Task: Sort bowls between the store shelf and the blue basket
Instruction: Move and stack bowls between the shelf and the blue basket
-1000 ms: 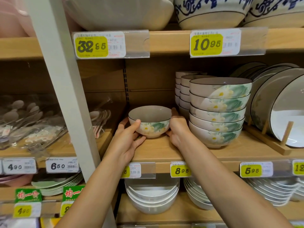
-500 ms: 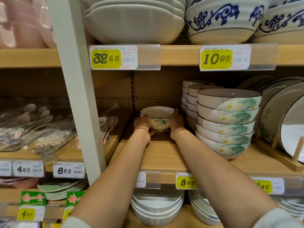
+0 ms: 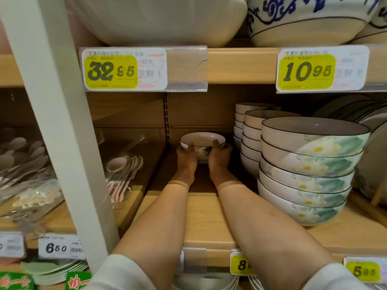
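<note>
Head view.

First onlooker: See the small bowl [image 3: 202,143]? It's deep in, by the back edge of the shelf [image 3: 209,216], towards the left end of this bay. Both arms are stretched right in after it.

Second onlooker: I see it. The left hand [image 3: 186,159] and right hand [image 3: 219,156] cup it from opposite sides, fingers [image 3: 190,147] curled up its wall and clamped on it just below the rim. Is it resting on the board?

First onlooker: Can't tell. The hands hide most of its foot.

Second onlooker: How would you say it handles?

First onlooker: Glazed china, I'd judge. That makes it stiff, light enough for one hand, slick to the touch, and it would chip on a knock. Taking it by opposite walls under the rim, as now, looks the safe hold. The stack of larger bowls [image 3: 310,164] stands just beside it on the right, so I'd mind that elbow.

Second onlooker: And its looks?

First onlooker: Round and deep, with a pale cream inside and a thin dark line along the rim. There's a soft white flower with a yellow heart and green wash on the outside. It's the same pattern as the stacks to its right, only smaller.

Second onlooker: And the blue basket?

First onlooker: Not in sight from here.
</note>
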Demonstrator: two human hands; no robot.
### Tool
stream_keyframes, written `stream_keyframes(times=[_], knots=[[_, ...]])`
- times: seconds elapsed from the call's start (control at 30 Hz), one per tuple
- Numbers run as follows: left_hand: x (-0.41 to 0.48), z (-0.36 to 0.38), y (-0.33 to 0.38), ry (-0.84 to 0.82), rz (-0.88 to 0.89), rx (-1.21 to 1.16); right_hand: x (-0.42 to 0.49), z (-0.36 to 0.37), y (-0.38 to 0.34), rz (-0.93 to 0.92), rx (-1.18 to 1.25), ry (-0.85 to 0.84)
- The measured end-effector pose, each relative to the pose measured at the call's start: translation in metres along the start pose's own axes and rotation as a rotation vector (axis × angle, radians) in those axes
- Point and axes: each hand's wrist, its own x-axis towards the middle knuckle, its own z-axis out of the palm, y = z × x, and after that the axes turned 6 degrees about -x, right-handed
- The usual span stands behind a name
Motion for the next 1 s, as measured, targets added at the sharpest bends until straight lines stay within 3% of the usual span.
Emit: stream_keyframes(times=[0.3,0.7,1.0], knots=[[0.036,0.004,-0.012,-0.024,0.070,0.025,0.021,0.020,0.007,-0.050,-0.011,-0.016],[0.039,0.002,-0.014,-0.039,-0.021,-0.090,0.022,0.015,0.011,-0.067,-0.071,-0.050],[0.038,0.006,-0.012,0.124,-0.078,-0.154,-0.004,-0.004,0.005,-0.032,-0.075,-0.113]])
